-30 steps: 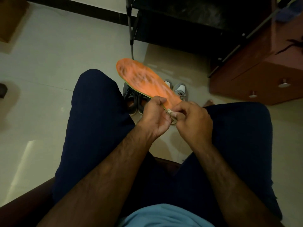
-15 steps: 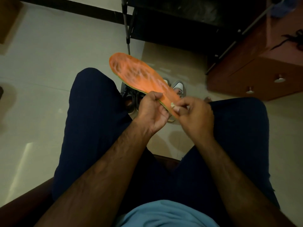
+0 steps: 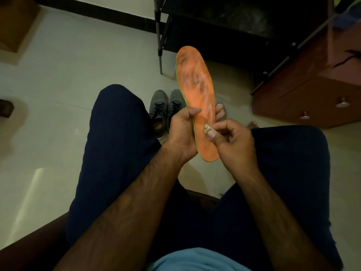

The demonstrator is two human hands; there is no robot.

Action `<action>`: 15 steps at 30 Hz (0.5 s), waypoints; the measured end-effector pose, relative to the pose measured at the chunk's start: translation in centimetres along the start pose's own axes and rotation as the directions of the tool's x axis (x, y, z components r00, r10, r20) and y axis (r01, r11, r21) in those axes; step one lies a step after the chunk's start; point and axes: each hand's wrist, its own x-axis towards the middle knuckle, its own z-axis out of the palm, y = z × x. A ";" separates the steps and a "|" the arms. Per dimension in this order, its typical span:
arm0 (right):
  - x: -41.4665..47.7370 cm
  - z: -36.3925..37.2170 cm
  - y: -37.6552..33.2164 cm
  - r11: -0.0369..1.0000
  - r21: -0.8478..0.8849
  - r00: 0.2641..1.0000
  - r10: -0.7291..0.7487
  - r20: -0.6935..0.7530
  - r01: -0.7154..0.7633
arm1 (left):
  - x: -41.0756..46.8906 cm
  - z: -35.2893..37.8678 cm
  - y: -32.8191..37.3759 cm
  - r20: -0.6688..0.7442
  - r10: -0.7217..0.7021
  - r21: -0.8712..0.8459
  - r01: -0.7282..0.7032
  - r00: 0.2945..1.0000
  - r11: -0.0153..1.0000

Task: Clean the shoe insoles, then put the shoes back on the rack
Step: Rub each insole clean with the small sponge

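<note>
Two hands meet over the lap: the left hand (image 3: 180, 132) grips the orange insole (image 3: 197, 90) by its near edge, while the right hand (image 3: 232, 137) pinches a small pale cloth scrap (image 3: 207, 128) against it. Grey shoes (image 3: 166, 108) sit on the floor beyond, near the dark rack (image 3: 214, 26).

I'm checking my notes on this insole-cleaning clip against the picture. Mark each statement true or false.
1. The left hand holds the orange insole by its edge. True.
2. The right hand presses a small pale wad against the insole. True.
3. The grey shoes already stand on the rack. False: they sit on the floor between the person's knees, in front of the dark rack.
4. The insole's surface is spotless. False: grey smudges mark its upper half.
5. The insole lies flat on the floor. False: it is held up in the air above the shoes.
</note>
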 end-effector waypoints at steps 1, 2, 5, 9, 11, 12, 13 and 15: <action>-0.3 -0.1 -0.3 1.000 0.014 1.000 -0.017 0.019 0.017 | 0.1 0.0 0.2 0.028 0.014 -0.005 -0.013 1.000 1.000; -0.9 -0.2 -0.5 0.999 0.022 0.999 -0.032 0.031 0.031 | 0.2 -0.2 0.4 0.058 0.021 -0.015 -0.020 0.998 1.000; -2.6 0.2 -1.0 0.997 -0.026 0.997 -0.073 0.018 0.074 | 0.6 -0.3 0.5 0.134 0.004 -0.018 -0.001 0.991 1.000; -2.1 0.2 -1.3 0.923 -0.325 0.965 -0.245 -0.090 0.204 | 0.8 -0.3 0.0 0.122 -0.012 -0.033 0.017 0.993 0.999; -0.6 -0.2 -1.7 0.895 -0.389 0.949 -0.287 -0.132 0.217 | 0.5 -0.3 -0.1 0.079 -0.003 -0.020 0.004 0.997 1.000; 0.4 -0.4 -1.9 0.892 -0.404 0.947 -0.283 -0.154 0.201 | 0.4 -0.2 -0.2 0.051 0.010 0.006 -0.010 0.999 1.000; 1.3 -0.5 -2.0 0.894 -0.412 0.946 -0.269 -0.180 0.176 | 0.3 -0.1 -0.4 0.012 0.029 0.046 -0.030 0.999 0.998; 2.6 -0.7 -2.2 0.913 -0.386 0.950 -0.229 -0.212 0.134 | 0.0 -0.1 -0.6 -0.066 0.074 0.092 -0.068 0.995 0.993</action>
